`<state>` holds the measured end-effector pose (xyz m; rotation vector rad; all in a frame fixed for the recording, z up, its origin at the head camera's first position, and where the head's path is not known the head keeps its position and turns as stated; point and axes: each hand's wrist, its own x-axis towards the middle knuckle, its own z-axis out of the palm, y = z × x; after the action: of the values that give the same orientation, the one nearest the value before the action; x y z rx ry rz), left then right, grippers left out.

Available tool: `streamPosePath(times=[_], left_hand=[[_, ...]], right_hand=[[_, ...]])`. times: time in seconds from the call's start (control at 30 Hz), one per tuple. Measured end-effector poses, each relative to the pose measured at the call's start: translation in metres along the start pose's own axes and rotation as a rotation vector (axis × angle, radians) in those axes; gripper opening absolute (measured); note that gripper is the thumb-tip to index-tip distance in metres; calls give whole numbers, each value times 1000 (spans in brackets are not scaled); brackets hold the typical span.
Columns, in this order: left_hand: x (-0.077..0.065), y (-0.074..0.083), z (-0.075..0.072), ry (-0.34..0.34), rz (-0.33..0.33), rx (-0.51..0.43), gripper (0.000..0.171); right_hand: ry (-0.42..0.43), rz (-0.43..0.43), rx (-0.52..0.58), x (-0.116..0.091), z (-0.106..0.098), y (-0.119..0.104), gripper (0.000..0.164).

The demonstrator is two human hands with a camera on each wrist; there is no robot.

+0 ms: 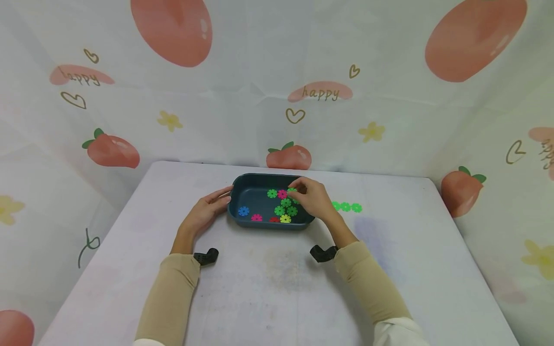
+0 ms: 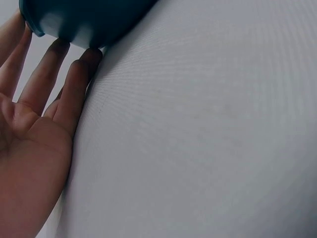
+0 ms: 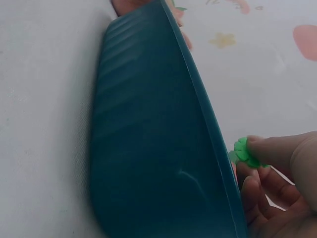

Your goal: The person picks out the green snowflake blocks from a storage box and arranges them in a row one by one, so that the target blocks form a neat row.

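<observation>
Closest on my feed, bare surface (image 1: 251, 288), then both hands. My left hand (image 1: 201, 214) has its fingers spread and fairly straight, touching the end of the teal tray (image 1: 272, 225). My right hand (image 1: 316, 199) has its fingers narrow, thumb and fingertip pinching a green flower piece (image 3: 241, 150) over the tray's right part. Nearer than those fingertips, by the front wall: yellow piece (image 1: 285, 218), red piece (image 1: 274, 220), pink piece (image 1: 257, 217). Blue piece (image 1: 244, 211): just right of the left fingertips. Loose green pieces (image 1: 280, 210) bunch below the right fingers; second pink piece (image 1: 282, 194) just left of them. Row of green pieces (image 1: 345, 206) right of that hand, on the surface. Farthest: printed backdrop (image 1: 242, 96).

Risks, my guess: pinch looks edge-only, so the piece may slip or spin; tight bunching could make fingertips drag neighbours; left contact is light, so a bumped rim could slide the tray.
</observation>
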<state>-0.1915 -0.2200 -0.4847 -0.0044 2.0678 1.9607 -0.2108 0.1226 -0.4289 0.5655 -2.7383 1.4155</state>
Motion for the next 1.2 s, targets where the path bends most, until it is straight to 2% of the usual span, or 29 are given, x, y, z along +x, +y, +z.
streamPosePath(times=[0.5, 0.93, 1.2], left_hand=[[0, 0, 0, 3, 2, -15, 59], [-1, 1, 2, 2, 5, -31, 59], [-1, 0, 1, 19, 1, -14, 58]], right_hand=[[115, -20, 14, -13, -13, 10, 15], [203, 68, 38, -24, -25, 30, 21], [216, 117, 86, -30, -33, 41, 28]])
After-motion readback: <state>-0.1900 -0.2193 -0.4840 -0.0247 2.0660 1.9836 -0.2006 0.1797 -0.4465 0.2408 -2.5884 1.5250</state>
